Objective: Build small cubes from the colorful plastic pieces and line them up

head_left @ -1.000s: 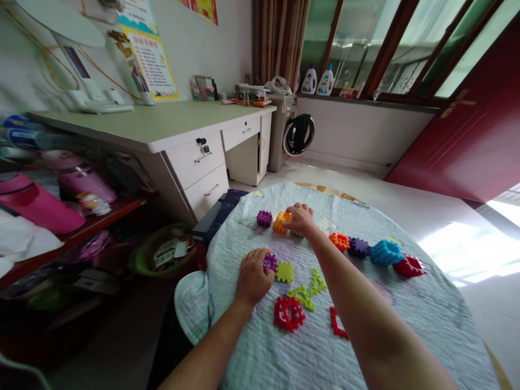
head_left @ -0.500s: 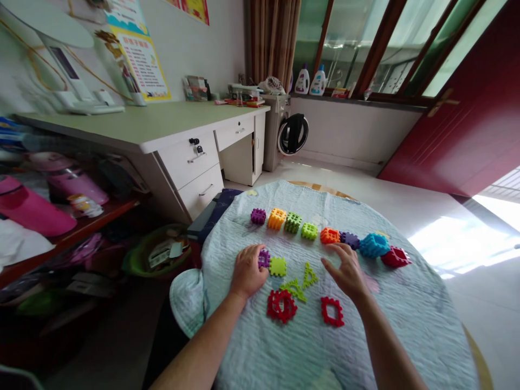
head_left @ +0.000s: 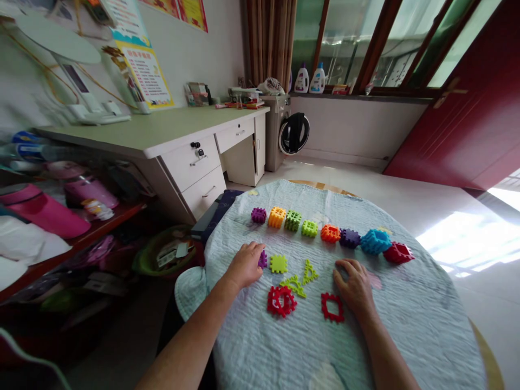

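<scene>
Head view: eight single-colour stacks of interlocking pieces point(head_left: 330, 233), rowed, seemingly complete; nearer, unstacked, purple piece point(head_left: 262, 260) against curled left hand point(head_left: 247, 264) (grip indeterminable), lime square point(head_left: 278, 264), two lime triangles point(head_left: 300, 292), red pieces point(head_left: 289, 303), red square frame point(head_left: 324, 306) beside relaxed, unladen right hand point(head_left: 355, 284); green basin point(head_left: 140, 264), holding packets point(head_left: 173, 253).

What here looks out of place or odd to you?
The washer at the back: its door hangs open with something dark over it, while the drawers are shut. Nothing on the cloth seems spilled or broken: blocks stand in a rough row, loose pieces nearer the hands.
</scene>
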The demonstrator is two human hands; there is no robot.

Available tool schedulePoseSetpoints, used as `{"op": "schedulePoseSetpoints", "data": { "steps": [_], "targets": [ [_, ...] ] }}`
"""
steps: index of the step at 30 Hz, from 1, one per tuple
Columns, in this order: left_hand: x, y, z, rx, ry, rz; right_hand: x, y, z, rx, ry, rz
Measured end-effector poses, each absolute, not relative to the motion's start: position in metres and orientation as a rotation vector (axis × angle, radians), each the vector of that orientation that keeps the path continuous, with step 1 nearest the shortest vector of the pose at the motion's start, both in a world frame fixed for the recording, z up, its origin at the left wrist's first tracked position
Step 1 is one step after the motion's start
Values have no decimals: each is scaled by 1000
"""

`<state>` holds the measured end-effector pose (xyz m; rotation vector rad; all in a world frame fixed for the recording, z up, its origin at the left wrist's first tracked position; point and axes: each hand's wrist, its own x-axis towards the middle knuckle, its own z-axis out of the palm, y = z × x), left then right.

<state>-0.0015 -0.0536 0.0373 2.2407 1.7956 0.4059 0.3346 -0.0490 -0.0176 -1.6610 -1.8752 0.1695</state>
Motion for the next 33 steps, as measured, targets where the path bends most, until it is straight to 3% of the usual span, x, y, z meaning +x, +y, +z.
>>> {"op": "schedulePoseSetpoints", "data": {
  "steps": [11,20,33],
  "targets": [
    [-33,-37,55,2290,1566,384,337,-47,-18,-1616,-1792,233],
    [-62,32,78,2119,1528,781,336,-47,-15,-1613,-1744,261],
    [-52,108,81,2355,1642,460,334,-47,-11,-1617,-1728,265]
  ]
}}
